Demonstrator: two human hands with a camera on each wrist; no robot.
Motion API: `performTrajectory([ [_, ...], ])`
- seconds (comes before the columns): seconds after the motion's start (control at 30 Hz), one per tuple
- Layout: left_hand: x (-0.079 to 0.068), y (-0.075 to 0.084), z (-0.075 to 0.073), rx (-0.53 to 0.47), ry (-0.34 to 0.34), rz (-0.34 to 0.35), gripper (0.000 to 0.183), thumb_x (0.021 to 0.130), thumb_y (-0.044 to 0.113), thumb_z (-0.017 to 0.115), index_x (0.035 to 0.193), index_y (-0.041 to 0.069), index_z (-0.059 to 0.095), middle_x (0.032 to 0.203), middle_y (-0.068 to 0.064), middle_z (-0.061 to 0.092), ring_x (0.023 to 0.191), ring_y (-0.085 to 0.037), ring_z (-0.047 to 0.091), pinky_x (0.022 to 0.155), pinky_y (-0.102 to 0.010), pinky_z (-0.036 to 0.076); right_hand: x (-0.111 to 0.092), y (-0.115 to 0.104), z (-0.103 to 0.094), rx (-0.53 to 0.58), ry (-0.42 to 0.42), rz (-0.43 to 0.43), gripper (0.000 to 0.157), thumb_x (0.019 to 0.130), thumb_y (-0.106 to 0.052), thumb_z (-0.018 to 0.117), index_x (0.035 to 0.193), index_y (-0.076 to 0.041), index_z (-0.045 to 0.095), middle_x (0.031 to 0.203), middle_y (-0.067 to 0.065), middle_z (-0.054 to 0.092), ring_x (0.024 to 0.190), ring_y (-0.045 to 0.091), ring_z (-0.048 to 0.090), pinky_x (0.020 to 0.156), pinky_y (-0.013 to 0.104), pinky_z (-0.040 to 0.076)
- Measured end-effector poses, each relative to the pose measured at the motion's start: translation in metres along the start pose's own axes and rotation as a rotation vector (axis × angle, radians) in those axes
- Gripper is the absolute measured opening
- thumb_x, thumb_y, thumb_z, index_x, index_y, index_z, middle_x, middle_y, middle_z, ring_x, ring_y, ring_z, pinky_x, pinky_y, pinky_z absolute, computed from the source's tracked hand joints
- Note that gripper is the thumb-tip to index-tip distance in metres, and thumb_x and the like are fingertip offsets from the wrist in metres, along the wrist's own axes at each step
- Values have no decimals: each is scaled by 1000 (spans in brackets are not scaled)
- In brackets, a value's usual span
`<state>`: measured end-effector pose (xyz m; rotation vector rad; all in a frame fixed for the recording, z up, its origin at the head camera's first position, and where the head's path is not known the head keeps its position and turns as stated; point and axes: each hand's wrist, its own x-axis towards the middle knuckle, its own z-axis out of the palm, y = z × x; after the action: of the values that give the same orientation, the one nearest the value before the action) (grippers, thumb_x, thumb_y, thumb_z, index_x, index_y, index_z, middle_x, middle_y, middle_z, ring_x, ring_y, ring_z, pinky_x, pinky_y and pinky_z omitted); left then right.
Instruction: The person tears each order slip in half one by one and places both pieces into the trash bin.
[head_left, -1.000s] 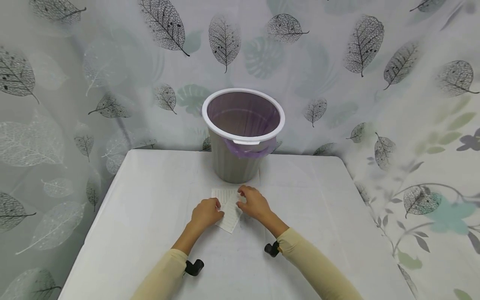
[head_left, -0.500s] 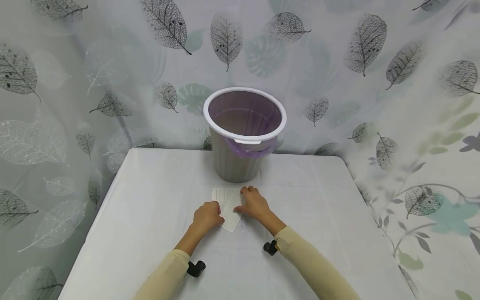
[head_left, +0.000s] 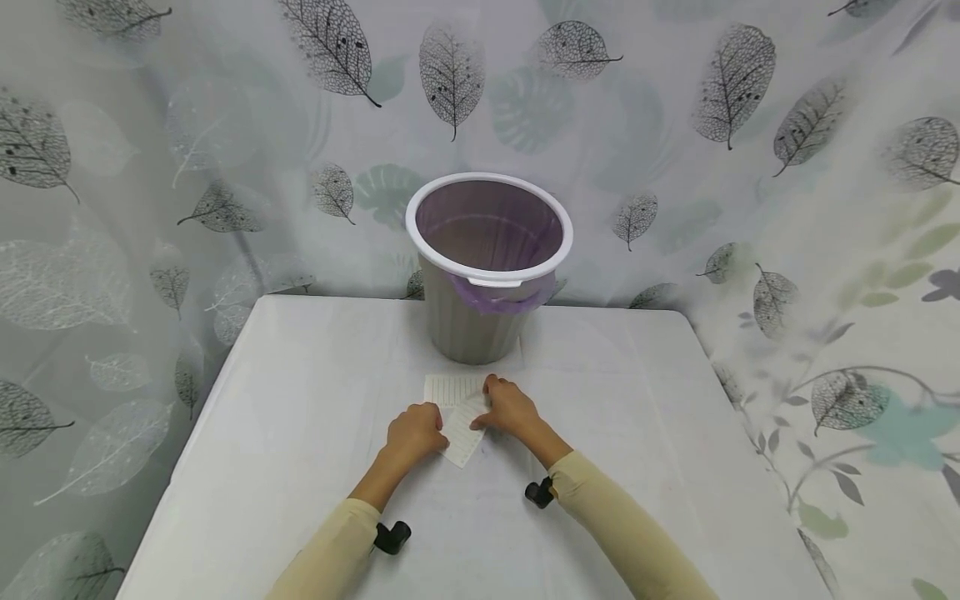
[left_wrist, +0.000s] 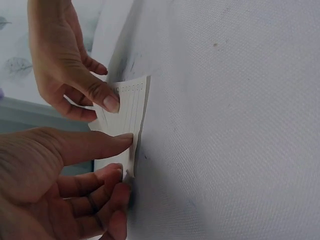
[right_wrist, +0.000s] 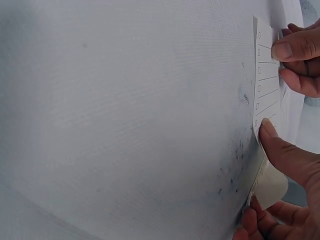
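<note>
A lined sheet of notepaper (head_left: 463,440) with a row of small printed boxes lies in front of the bin, folded at a slant so one part overlaps the other. My left hand (head_left: 415,431) pinches its left edge; in the left wrist view that thumb (left_wrist: 107,145) lies across the paper (left_wrist: 131,107) with the fingers curled below. My right hand (head_left: 512,408) holds the right side. In the right wrist view, the right thumb (right_wrist: 287,152) presses the lined face near a curled-up, blank part of the paper (right_wrist: 274,185), fingers gathered at its lower end.
A grey bin (head_left: 472,325) with a white rim and purple liner (head_left: 498,300) stands just beyond the paper, at the back of the white-covered table (head_left: 300,400). Leaf-patterned curtains (head_left: 262,125) hang behind and beside the table. Both wrists carry small black cameras (head_left: 392,537).
My right thumb has come down onto the paper, and the right fingers have shifted slightly right. The left hand has moved a little right and closer to me. The bin stays put.
</note>
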<state>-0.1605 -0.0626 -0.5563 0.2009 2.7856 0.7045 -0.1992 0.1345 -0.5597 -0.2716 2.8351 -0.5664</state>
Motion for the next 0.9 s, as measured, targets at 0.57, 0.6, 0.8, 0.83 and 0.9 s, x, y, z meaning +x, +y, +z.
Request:
performTrajectory([
  [0.57, 5, -1, 2, -82, 30, 30, 21, 82, 15, 87, 80, 10, 66, 76, -2, 61, 65, -20, 56, 56, -37, 48, -5, 7, 1, 172, -3, -45, 45, 80, -18, 93, 106, -4, 60, 86, 3, 59, 74, 17, 53, 64, 32, 46],
  [0.6, 5, -2, 2, -90, 33, 35, 21, 82, 15, 87, 80, 10, 66, 76, -2, 61, 65, -19, 56, 56, -37, 48, -6, 8, 2, 183, 6, -48, 43, 80, -17, 92, 106, -4, 60, 86, 3, 59, 74, 17, 53, 64, 32, 46],
  [0.8, 8, -3, 3, -179, 72, 82, 16, 83, 13, 85, 84, 9, 69, 73, 1, 59, 65, -17, 56, 54, -35, 46, -8, 13, 5, 251, 84, -98, 36, 84, -15, 88, 101, -5, 59, 80, 0, 55, 69, 14, 50, 60, 29, 42],
  [0.83, 9, -3, 4, -199, 81, 93, 15, 83, 13, 84, 85, 8, 70, 73, 2, 60, 65, -17, 57, 55, -35, 46, -9, 14, 6, 260, 95, -108, 35, 85, -15, 88, 101, -5, 59, 79, 0, 54, 68, 14, 49, 60, 29, 41],
  [0.9, 10, -4, 6, -238, 93, 114, 11, 85, 12, 83, 88, 8, 73, 74, 3, 64, 67, -14, 59, 57, -34, 49, -9, 16, 8, 272, 114, -125, 33, 86, -16, 87, 101, -7, 59, 78, -2, 52, 68, 12, 48, 59, 28, 39],
])
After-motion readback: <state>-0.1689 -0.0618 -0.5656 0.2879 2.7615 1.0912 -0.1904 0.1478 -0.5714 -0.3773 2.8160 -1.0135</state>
